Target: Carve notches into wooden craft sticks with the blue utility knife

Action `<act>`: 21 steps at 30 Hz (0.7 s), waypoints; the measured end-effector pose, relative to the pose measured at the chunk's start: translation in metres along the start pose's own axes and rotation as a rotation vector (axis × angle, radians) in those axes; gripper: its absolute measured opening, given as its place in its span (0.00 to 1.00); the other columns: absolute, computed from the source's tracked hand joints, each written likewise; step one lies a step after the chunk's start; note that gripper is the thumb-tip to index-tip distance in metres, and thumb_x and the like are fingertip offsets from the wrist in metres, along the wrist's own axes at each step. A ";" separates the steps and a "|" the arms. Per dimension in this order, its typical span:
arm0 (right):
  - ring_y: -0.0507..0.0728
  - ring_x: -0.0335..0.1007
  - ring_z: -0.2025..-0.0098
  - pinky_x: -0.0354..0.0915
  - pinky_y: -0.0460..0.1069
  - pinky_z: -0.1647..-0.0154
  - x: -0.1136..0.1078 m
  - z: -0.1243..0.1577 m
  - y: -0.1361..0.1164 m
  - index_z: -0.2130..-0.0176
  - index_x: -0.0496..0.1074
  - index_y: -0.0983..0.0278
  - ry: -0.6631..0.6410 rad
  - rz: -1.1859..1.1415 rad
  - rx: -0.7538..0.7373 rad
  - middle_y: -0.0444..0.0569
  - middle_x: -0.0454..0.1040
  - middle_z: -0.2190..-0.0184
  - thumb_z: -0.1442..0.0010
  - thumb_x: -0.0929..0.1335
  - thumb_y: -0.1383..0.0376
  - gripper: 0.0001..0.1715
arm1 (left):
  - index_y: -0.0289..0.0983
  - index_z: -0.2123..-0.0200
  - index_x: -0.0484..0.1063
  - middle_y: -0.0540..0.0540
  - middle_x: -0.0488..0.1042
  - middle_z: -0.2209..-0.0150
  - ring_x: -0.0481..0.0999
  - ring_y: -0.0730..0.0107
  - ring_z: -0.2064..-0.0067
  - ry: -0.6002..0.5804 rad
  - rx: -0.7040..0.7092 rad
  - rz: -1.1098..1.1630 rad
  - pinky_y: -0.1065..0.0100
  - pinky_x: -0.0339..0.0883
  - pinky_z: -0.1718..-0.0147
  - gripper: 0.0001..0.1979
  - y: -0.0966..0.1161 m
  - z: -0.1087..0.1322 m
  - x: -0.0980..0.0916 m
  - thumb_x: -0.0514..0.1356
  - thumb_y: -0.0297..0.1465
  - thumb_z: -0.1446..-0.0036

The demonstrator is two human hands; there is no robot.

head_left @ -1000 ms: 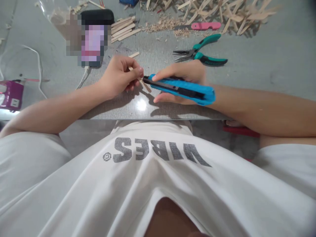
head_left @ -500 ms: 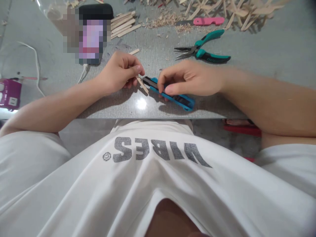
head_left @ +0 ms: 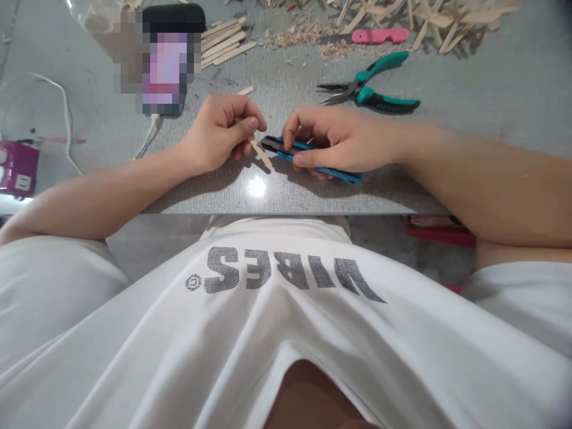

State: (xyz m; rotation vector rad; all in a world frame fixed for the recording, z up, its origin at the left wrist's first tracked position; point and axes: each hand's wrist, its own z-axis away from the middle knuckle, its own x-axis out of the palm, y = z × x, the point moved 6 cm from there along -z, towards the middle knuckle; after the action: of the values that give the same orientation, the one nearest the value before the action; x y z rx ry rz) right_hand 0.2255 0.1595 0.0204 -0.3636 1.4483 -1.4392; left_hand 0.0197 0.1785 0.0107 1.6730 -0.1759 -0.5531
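Observation:
My left hand [head_left: 230, 128] pinches a flat wooden craft stick [head_left: 262, 155] between thumb and fingers. One end of the stick slants down toward the table's front edge, and a wooden piece also shows behind the knuckles. My right hand [head_left: 324, 140] is closed around a blue and black utility knife [head_left: 286, 150]. The knife's tip points left, close to the stick; whether the blade touches it I cannot tell. The fingers cover the middle of the knife's body, and its blue tail end shows under the palm.
Teal-handled long-nose pliers [head_left: 361, 89] lie open beyond my right hand. Behind them are a pink-handled knife [head_left: 379, 36], wood shavings [head_left: 299, 33] and a heap of sticks [head_left: 440, 21]. Several craft sticks [head_left: 226, 44] lie beside a phone [head_left: 165, 65] with a white cable [head_left: 147, 136]. A purple box [head_left: 18, 170] stands left.
The knife has turned flatter and moved slightly right in my right hand, whose fingers now wrap more closely around it. My left hand and the stick have shifted very slightly right.

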 end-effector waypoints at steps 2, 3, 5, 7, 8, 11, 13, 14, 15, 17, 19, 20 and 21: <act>0.45 0.71 0.73 0.65 0.44 0.71 0.001 0.000 0.000 0.44 0.69 0.57 -0.011 -0.014 0.007 0.38 0.76 0.63 0.24 0.74 0.56 0.16 | 0.42 0.62 0.80 0.56 0.75 0.80 0.67 0.77 0.82 -0.010 0.045 0.011 0.65 0.56 0.82 0.08 -0.001 0.000 0.000 0.69 0.34 0.26; 0.44 0.71 0.74 0.64 0.44 0.72 0.001 -0.001 0.001 0.44 0.68 0.57 -0.013 -0.020 0.005 0.38 0.76 0.63 0.24 0.74 0.56 0.16 | 0.42 0.62 0.80 0.56 0.75 0.79 0.68 0.76 0.82 -0.017 0.060 0.016 0.65 0.56 0.82 0.09 -0.001 0.000 0.000 0.70 0.38 0.27; 0.44 0.70 0.74 0.63 0.43 0.72 0.000 -0.001 0.002 0.44 0.68 0.58 -0.017 -0.037 -0.006 0.37 0.76 0.64 0.23 0.74 0.56 0.17 | 0.44 0.62 0.80 0.56 0.75 0.79 0.69 0.75 0.81 -0.021 0.076 0.021 0.64 0.57 0.82 0.12 -0.002 0.000 0.000 0.71 0.44 0.29; 0.44 0.69 0.75 0.61 0.44 0.73 0.000 -0.001 0.002 0.44 0.68 0.59 -0.021 -0.072 -0.039 0.37 0.77 0.65 0.25 0.75 0.55 0.19 | 0.45 0.62 0.79 0.56 0.75 0.80 0.67 0.76 0.80 -0.008 0.071 0.019 0.65 0.56 0.82 0.14 -0.002 0.000 0.001 0.72 0.47 0.30; 0.44 0.69 0.75 0.60 0.44 0.74 -0.001 -0.002 0.002 0.45 0.68 0.59 -0.023 -0.095 -0.059 0.37 0.77 0.66 0.25 0.76 0.55 0.20 | 0.45 0.62 0.79 0.57 0.75 0.80 0.66 0.77 0.80 0.000 0.065 0.017 0.65 0.56 0.82 0.14 -0.002 0.001 0.001 0.72 0.47 0.30; 0.46 0.69 0.76 0.59 0.46 0.74 -0.001 -0.002 0.003 0.46 0.68 0.59 -0.039 -0.149 -0.101 0.38 0.77 0.68 0.27 0.78 0.55 0.21 | 0.44 0.62 0.79 0.56 0.75 0.79 0.67 0.77 0.79 0.005 0.044 0.009 0.65 0.56 0.80 0.14 0.000 0.003 0.002 0.72 0.46 0.30; 0.46 0.69 0.76 0.59 0.47 0.74 0.000 -0.003 0.003 0.47 0.68 0.60 -0.048 -0.158 -0.108 0.37 0.77 0.68 0.28 0.78 0.56 0.22 | 0.44 0.61 0.80 0.55 0.76 0.78 0.69 0.75 0.78 0.006 0.035 0.003 0.64 0.58 0.78 0.11 0.001 0.003 0.003 0.71 0.44 0.29; 0.46 0.69 0.76 0.59 0.47 0.74 0.001 -0.003 0.003 0.47 0.68 0.59 -0.049 -0.159 -0.108 0.37 0.77 0.68 0.28 0.78 0.56 0.21 | 0.44 0.61 0.79 0.55 0.76 0.77 0.70 0.75 0.77 0.008 0.033 0.002 0.64 0.59 0.78 0.10 0.001 0.004 0.003 0.70 0.42 0.29; 0.46 0.68 0.76 0.59 0.47 0.74 0.001 -0.003 0.003 0.47 0.68 0.59 -0.051 -0.159 -0.106 0.37 0.77 0.68 0.28 0.78 0.57 0.21 | 0.44 0.61 0.79 0.55 0.77 0.77 0.71 0.75 0.77 0.010 0.031 0.002 0.64 0.59 0.78 0.09 0.001 0.004 0.003 0.70 0.40 0.28; 0.46 0.68 0.77 0.60 0.47 0.74 0.002 -0.003 0.004 0.48 0.68 0.59 -0.051 -0.161 -0.093 0.37 0.77 0.68 0.28 0.78 0.58 0.20 | 0.45 0.61 0.79 0.55 0.77 0.77 0.73 0.75 0.77 -0.001 0.033 0.003 0.65 0.61 0.77 0.08 0.001 0.003 0.004 0.69 0.38 0.27; 0.46 0.69 0.77 0.60 0.48 0.74 0.001 -0.003 0.005 0.48 0.68 0.59 -0.042 -0.162 -0.080 0.37 0.78 0.67 0.29 0.78 0.59 0.19 | 0.44 0.61 0.79 0.55 0.77 0.77 0.74 0.75 0.77 -0.003 0.034 -0.003 0.65 0.61 0.77 0.09 0.000 0.003 0.003 0.69 0.39 0.27; 0.46 0.69 0.77 0.60 0.48 0.74 0.001 -0.003 0.005 0.49 0.69 0.58 -0.036 -0.163 -0.078 0.37 0.78 0.68 0.30 0.79 0.59 0.20 | 0.43 0.61 0.79 0.54 0.77 0.77 0.73 0.75 0.77 0.002 0.034 -0.007 0.65 0.61 0.77 0.10 0.000 0.003 0.003 0.69 0.40 0.27; 0.46 0.69 0.77 0.60 0.48 0.74 0.000 -0.003 0.004 0.49 0.69 0.58 -0.029 -0.164 -0.080 0.37 0.78 0.68 0.30 0.79 0.58 0.20 | 0.43 0.61 0.79 0.54 0.76 0.77 0.72 0.75 0.78 0.010 0.039 -0.007 0.65 0.60 0.78 0.11 0.000 0.003 0.002 0.69 0.42 0.28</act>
State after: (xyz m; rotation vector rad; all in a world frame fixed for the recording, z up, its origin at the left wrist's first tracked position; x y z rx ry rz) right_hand 0.2248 0.1625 0.0159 -0.5621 1.4841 -1.5016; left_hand 0.0199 0.1754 0.0098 1.7148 -0.1747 -0.5492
